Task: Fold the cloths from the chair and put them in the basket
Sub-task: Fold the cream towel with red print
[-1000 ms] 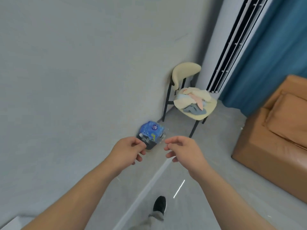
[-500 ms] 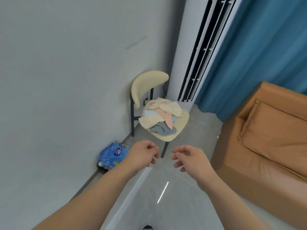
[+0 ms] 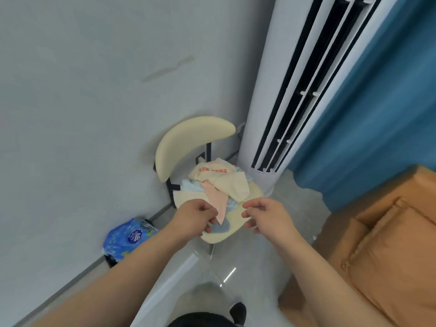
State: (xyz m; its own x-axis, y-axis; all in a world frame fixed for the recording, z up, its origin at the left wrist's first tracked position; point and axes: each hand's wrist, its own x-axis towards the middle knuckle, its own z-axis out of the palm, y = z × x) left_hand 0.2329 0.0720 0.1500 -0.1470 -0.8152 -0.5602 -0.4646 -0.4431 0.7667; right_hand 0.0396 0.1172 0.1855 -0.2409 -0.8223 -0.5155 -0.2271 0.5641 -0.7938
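A cream chair (image 3: pixel 188 140) with black legs stands against the grey wall. On its seat lies a loose pile of cloths (image 3: pixel 232 185): a cream one with red print on top, a pink one (image 3: pixel 215 201), a light blue one and a grey-blue one (image 3: pixel 223 228) at the seat's front. My left hand (image 3: pixel 193 217) hovers at the seat's front left edge with its fingers loosely curled, holding nothing. My right hand (image 3: pixel 269 217) is level with it at the front right edge, fingers also loosely curled and empty. No basket is in view.
A tall white air conditioner (image 3: pixel 295 90) stands just right of the chair, with a blue curtain (image 3: pixel 377 114) behind it. An orange-brown sofa (image 3: pixel 389 244) fills the right side. A blue plastic pack (image 3: pixel 127 237) lies by the wall on the left. My dark shoe (image 3: pixel 238 311) shows below.
I have walked up to the chair, which now appears larger and nearer. Both hands, still empty, have come from mid-air to the seat's front edge.
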